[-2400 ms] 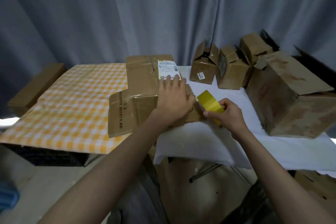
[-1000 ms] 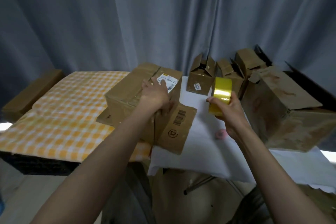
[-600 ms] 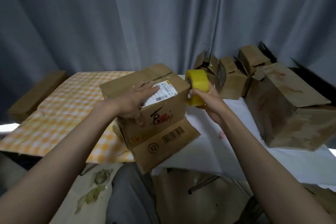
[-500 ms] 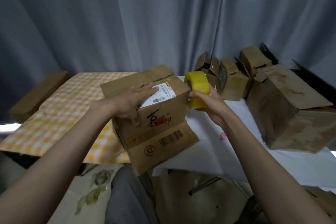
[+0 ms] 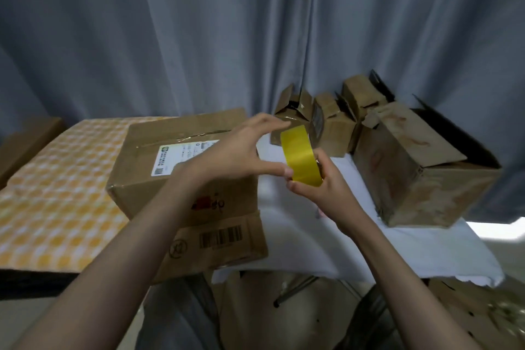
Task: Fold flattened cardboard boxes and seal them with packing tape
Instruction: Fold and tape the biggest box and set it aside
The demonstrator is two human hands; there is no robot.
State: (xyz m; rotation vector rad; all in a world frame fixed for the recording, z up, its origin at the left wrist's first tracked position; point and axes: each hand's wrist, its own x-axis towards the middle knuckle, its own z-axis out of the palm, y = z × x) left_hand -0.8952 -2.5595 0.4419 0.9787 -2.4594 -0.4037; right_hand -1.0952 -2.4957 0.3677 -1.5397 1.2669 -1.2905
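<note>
The right hand (image 5: 318,190) grips the yellow tape roll (image 5: 301,160) while the left hand (image 5: 238,156) picks at it with a fingertip, just at 3 o'clock of the folded cardboard box (image 5: 181,167), whose top still needs taping.

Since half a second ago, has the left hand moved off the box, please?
Yes: the left hand has left the shipping label on the box and moved right, now touching the tape roll.
</note>
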